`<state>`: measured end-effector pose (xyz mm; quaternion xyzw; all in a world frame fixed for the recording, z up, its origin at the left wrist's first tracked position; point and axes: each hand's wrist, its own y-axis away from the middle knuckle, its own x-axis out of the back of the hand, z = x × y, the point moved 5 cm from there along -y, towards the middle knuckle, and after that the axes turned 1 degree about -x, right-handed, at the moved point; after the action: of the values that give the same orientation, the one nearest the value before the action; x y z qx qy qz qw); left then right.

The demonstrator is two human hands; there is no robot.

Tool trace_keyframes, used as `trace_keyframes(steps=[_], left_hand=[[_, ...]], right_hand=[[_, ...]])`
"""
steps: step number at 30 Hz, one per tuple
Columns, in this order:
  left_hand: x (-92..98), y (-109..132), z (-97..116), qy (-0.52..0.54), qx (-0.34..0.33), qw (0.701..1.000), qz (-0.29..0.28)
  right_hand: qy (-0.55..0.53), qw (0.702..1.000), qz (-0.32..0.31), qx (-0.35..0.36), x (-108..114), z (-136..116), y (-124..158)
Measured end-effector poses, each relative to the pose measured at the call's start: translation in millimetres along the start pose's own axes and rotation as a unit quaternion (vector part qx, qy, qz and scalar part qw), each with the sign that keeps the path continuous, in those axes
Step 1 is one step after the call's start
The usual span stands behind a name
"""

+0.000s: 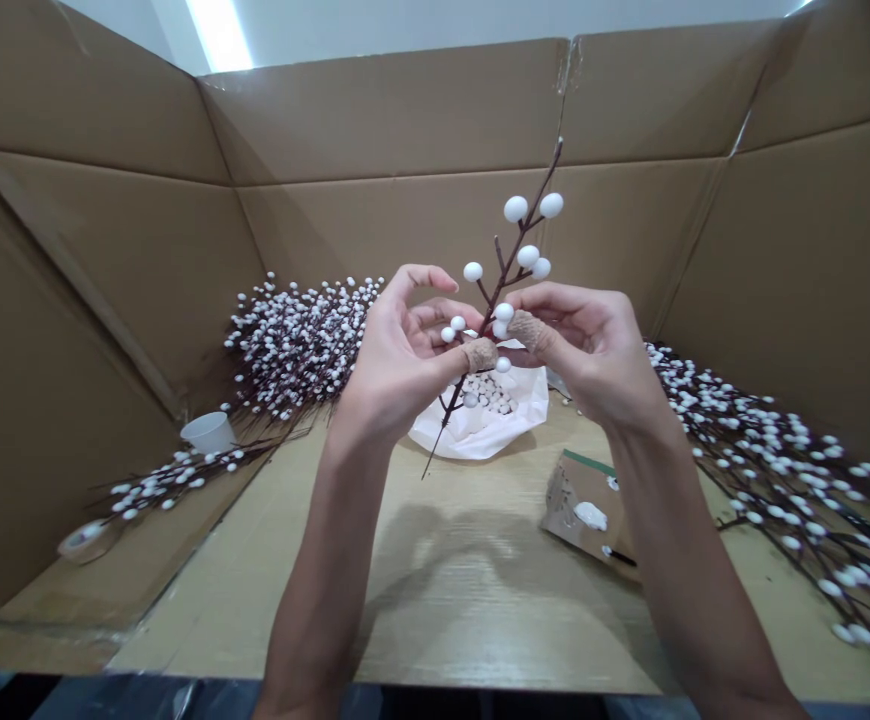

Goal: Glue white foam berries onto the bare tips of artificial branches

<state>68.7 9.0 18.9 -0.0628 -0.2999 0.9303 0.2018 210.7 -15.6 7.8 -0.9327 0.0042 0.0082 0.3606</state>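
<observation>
The left hand (397,360) and the right hand (581,345) are held up, and both pinch a thin dark twig (513,270) with round white balls on it (both thumbs have tan cloth (480,354) wrapped around them). The twig stands tilted between the hands, above a white paper (525,415) with small white balls (491,395) on it. Big piles of twigs (300,345) lie off to each side, on a wood table (435,620) inside cardboard walls (382,120)
</observation>
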Motion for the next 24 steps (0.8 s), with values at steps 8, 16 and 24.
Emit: trace_keyframes(steps=[8, 16, 24], left_hand=[[1.4, -0.8, -1.0, 0.008, 0.016, 1.000, 0.016], [1.7, -1.8, -0.8, -0.007, 0.010, 1.000, 0.016], [5.0, -4.1, -3.4, -0.043, 0.000, 0.999, 0.030]], right_hand=[[-0.030, 1.000, 0.003, -0.008, 3.0, 5.1, -2.2], [-0.040, 0.999, -0.003, -0.024, 6.4, 5.3, -3.6], [-0.053, 0.998, -0.010, -0.033, 12.7, 1.5, -7.2]])
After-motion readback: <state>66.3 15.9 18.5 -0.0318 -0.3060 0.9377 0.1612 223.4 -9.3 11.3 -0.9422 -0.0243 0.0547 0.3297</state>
